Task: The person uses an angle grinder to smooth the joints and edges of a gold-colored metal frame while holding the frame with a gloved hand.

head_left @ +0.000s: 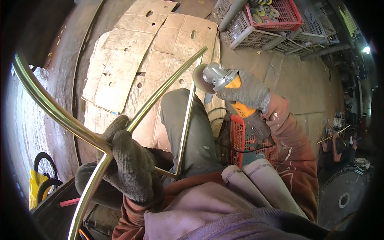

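A gold-coloured metal tube frame [168,87] leans across my lap, with a curved tube [56,114] running off to the left. In a knitted grey glove, my left hand [132,160] is closed around the frame where its tubes come together. My right hand [246,93], also gloved, grips a yellow and grey angle grinder [219,77]. Its abrasive disc [203,79] is at the frame's thin crosspiece, near the far corner; I cannot tell whether they touch. My knee [188,128] is behind the frame.
Flattened cardboard [120,56] covers the floor ahead. At the far right, a red basket [286,25] of discs sits on grey crates [240,32]. A red crate [238,136] stands beside my leg, near a dark cable [240,151]. Wheels [44,163] and a yellow bag [36,186] are at left.
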The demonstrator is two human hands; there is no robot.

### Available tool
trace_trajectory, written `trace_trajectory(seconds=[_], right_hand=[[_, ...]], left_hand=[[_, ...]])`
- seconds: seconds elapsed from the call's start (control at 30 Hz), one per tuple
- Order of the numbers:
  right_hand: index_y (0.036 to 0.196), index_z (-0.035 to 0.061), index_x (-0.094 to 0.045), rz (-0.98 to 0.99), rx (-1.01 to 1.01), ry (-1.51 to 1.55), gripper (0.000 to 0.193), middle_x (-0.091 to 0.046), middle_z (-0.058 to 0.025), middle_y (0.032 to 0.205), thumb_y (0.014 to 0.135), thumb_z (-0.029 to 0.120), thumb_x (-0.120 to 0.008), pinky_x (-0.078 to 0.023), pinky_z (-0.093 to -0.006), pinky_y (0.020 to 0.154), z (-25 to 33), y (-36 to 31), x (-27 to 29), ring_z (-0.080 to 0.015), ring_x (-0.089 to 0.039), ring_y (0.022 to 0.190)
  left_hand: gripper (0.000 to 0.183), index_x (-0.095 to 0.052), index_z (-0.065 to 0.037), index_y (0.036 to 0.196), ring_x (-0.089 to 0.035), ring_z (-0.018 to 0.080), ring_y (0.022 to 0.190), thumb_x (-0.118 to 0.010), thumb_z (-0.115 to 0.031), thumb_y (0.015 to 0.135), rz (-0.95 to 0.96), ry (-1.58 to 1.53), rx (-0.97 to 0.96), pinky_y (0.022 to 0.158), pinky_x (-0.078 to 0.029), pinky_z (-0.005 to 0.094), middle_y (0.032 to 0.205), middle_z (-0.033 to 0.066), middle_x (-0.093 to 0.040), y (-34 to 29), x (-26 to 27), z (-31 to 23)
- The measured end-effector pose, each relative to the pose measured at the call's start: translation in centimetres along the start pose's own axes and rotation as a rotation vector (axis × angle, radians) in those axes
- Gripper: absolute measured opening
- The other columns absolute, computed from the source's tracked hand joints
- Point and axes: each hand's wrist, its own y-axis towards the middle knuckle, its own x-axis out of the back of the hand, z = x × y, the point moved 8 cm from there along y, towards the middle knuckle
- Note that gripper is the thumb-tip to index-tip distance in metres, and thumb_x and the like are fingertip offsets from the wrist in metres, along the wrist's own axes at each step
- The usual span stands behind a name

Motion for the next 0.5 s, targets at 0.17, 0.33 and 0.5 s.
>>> trace_trajectory(seconds=[0.17,0.33,0.5], right_hand=[[0.115,-0.0016,-0.059,0.069,0.198,-0.192,0.068,-0.068,-0.0144,0.103,0.069,0.035,-0.093,-0.055,-0.0366,0.076,-0.6,-0.5,-2.1,-0.0217,-0.067,0.09],[0.116,-0.0009,-0.059,0.03,0.174,-0.141,0.072,-0.067,-0.0136,0.099,0.069,0.04,-0.093,-0.055,-0.0355,0.073,-0.2,-0.1,-1.1,-0.0215,-0.067,0.086],[0.116,0.0002,-0.057,0.017,0.074,-0.099,0.067,-0.067,-0.0097,0.09,0.072,0.037,-0.092,-0.054,-0.0313,0.062,0.8,0.9,1.2,-0.0169,-0.066,0.072]], left_hand=[[0.042,-0.053,0.006,0.138,-0.04,0.007,0.046,-0.059,-0.018,0.104,0.017,-0.023,0.0,0.039,-0.029,0.0229,0.064,-0.0012,-0.045,-0.4,-0.4,-0.2],[0.042,-0.053,0.006,0.138,-0.042,0.0074,0.048,-0.059,-0.017,0.103,0.043,-0.072,0.015,0.04,-0.031,0.0232,0.066,-0.0003,-0.047,-0.5,-0.5,-0.2],[0.042,-0.053,0.006,0.138,-0.043,0.0079,0.049,-0.059,-0.017,0.103,0.074,-0.084,0.047,0.042,-0.032,0.0236,0.068,0.0006,-0.048,-0.6,-1.0,0.7]])
